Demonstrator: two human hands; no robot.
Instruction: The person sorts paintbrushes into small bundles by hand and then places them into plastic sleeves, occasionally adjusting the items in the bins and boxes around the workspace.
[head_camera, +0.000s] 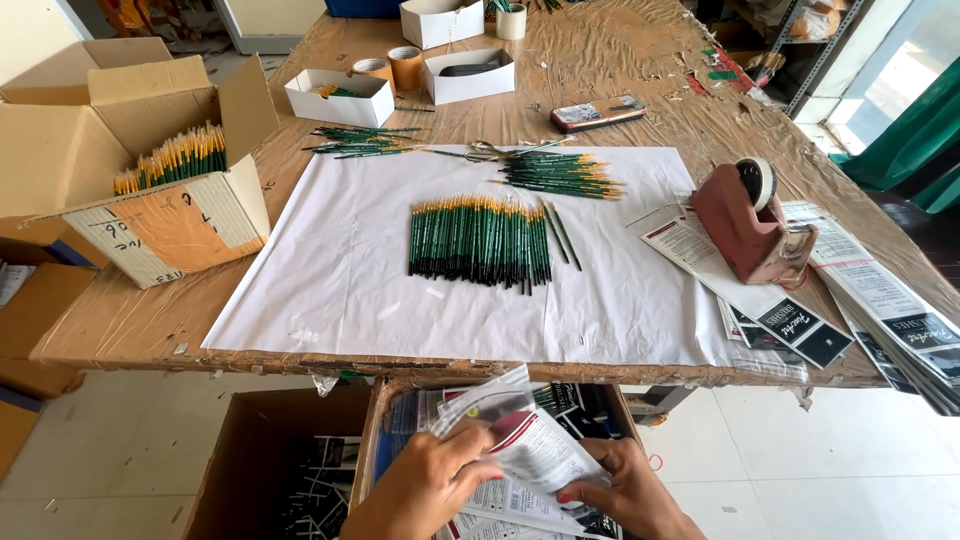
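Observation:
My left hand (432, 485) and my right hand (622, 490) are low at the bottom of the view, below the table's front edge, both gripping a clear plastic packet (530, 440) with a printed card inside. They hold it over a cardboard box (372, 440) filled with similar packets. On the table above, a neat row of green-handled paintbrushes (478, 240) lies on a white paper sheet (330, 280), out of reach of both hands.
A red tape dispenser (752, 225) stands at the right beside printed cards (800, 330). More brushes (560, 172) lie further back, and an open carton of brushes (170, 180) sits at left. White trays (340, 97), tape rolls (404, 66) and a phone (597, 113) are behind.

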